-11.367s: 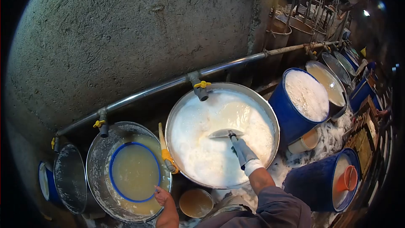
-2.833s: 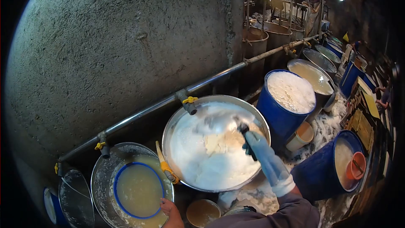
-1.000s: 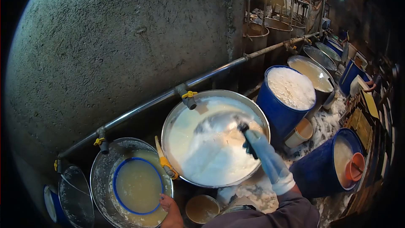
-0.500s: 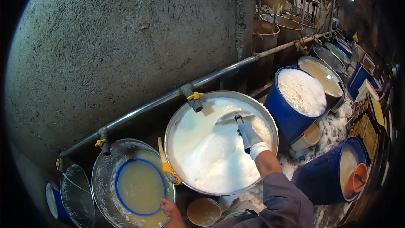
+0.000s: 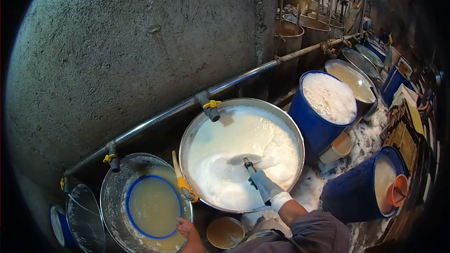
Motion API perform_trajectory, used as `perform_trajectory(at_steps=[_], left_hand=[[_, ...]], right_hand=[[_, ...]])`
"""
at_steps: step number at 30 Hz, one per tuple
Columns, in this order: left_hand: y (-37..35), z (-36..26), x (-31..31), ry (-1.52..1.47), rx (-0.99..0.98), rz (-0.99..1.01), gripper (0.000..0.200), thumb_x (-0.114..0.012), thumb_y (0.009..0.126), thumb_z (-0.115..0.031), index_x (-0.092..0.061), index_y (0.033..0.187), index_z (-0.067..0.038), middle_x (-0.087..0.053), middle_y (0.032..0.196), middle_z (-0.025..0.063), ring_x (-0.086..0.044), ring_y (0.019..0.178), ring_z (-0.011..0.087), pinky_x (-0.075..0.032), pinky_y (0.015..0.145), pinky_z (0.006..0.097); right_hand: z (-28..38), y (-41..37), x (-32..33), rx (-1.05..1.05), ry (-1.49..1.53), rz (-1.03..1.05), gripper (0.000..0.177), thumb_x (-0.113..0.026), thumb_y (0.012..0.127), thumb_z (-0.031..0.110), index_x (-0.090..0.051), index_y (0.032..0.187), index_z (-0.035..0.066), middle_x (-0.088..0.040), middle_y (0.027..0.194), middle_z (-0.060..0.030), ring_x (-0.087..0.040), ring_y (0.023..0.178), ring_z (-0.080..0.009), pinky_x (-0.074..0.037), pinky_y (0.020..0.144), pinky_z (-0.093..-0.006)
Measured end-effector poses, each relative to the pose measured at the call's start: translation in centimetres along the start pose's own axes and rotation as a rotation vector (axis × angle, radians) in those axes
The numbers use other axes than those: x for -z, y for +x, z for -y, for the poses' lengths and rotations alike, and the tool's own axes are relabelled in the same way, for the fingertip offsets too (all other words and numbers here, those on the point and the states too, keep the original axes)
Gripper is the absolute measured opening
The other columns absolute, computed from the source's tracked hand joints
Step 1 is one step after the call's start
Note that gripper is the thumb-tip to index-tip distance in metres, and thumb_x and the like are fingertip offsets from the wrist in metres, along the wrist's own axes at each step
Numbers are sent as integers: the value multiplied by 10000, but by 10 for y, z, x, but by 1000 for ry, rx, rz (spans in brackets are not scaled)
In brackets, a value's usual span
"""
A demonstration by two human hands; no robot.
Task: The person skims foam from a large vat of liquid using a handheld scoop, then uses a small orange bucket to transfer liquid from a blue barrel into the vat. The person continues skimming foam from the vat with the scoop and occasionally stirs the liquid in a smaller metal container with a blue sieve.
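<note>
My right hand (image 5: pixel 264 188), in a grey glove with a white cuff, is closed round the handle of a round metal skimmer (image 5: pixel 243 159). The skimmer's flat disc lies at the edge of white foam in a large metal vat (image 5: pixel 300 136) of pale liquid. My bare left hand (image 5: pixel 185 227) is at the lower left, with curled fingers on the blue rim (image 5: pixel 149 237) of a round container of cloudy liquid. This container sits inside a wide metal basin (image 5: pixel 112 197). A stick wrapped in yellow (image 5: pixel 184 188) leans between basin and vat.
A metal pipe (image 5: pixel 154 118) with yellow-handled taps (image 5: pixel 212 104) runs along the rough wall. On the right stand a foam-filled blue barrel (image 5: pixel 311 126) and another blue barrel (image 5: pixel 347 197) holding an orange scoop (image 5: pixel 397 190). A small bucket (image 5: pixel 226 233) sits below the vat. Foam covers the floor.
My right hand has moved the skimmer down and left across the vat, and the foam beneath has shifted toward the near side. My left hand stays at the blue rim.
</note>
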State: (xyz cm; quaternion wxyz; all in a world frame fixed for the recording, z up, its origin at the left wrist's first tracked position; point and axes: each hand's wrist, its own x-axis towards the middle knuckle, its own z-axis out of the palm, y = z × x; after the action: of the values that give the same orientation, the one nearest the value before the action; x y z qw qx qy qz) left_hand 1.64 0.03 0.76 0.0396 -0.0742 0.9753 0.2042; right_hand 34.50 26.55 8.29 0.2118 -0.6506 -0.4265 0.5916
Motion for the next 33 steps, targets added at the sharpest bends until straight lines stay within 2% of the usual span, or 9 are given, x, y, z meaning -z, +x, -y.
perform_trajectory(at_steps=[7,9,13,14,18,21,25,29,33], left_hand=[[-4,-2,8,-14,-2,45,681,-441,1004,-644,-752,1067,-40,-756,1048,211,-709,1014,434,-522,916,568],[-2,1,11,-13,4,71,683,-440,1005,-644,-752,1079,-42,-755,1059,212,-707,1023,434,-518,924,571],[1,4,6,-61,-13,76,679,-442,1005,-646,-757,1093,-51,-757,1078,208,-709,1030,427,-515,933,566],[2,5,6,-69,-13,71,676,-443,1006,-645,-759,1101,-54,-757,1085,206,-710,1030,425,-514,935,564],[1,3,11,-49,4,107,668,-446,1008,-642,-761,1117,-63,-758,1100,202,-712,1031,420,-516,933,562],[4,6,8,-79,4,98,665,-448,1010,-634,-760,1120,-57,-754,1112,205,-711,1035,421,-516,933,565],[2,2,9,-47,10,98,657,-455,1011,-618,-756,1114,-42,-751,1120,208,-708,1046,424,-517,938,565],[5,3,1,-29,12,44,656,-450,1010,-613,-756,1106,-41,-752,1121,205,-707,1055,421,-519,940,565],[-3,-5,9,5,50,35,655,-452,1008,-617,-758,1107,-46,-754,1113,199,-708,1052,418,-521,935,562]], right_hand=[[-41,-72,-14,7,43,84,505,-528,1034,484,-543,1356,96,-657,812,-76,-583,545,-148,-446,436,-318],[-47,-92,-15,-29,67,129,495,-525,1026,514,-562,1314,113,-663,823,-87,-604,563,-159,-456,454,-327],[-49,-129,-4,-15,53,144,488,-532,1025,511,-623,1171,54,-682,795,-101,-590,537,-156,-464,477,-322],[-47,-136,2,-34,52,135,465,-565,1026,552,-678,1075,104,-657,775,-72,-587,566,-150,-464,483,-326],[-8,-172,36,-63,59,149,504,-584,1010,594,-682,1055,102,-655,773,-55,-577,572,-139,-450,511,-296],[64,-211,70,-57,36,98,469,-587,1021,547,-680,1052,88,-664,768,-64,-580,548,-128,-445,486,-284],[110,-182,101,219,198,-55,425,-578,1034,482,-676,1013,69,-662,737,-57,-569,502,-129,-443,448,-292],[157,-91,119,619,389,-136,329,-589,1050,367,-639,1162,61,-635,702,-55,-549,480,-121,-461,445,-285],[190,27,119,618,287,-321,392,-595,1043,402,-612,1247,67,-639,721,-70,-554,481,-125,-468,454,-298]])
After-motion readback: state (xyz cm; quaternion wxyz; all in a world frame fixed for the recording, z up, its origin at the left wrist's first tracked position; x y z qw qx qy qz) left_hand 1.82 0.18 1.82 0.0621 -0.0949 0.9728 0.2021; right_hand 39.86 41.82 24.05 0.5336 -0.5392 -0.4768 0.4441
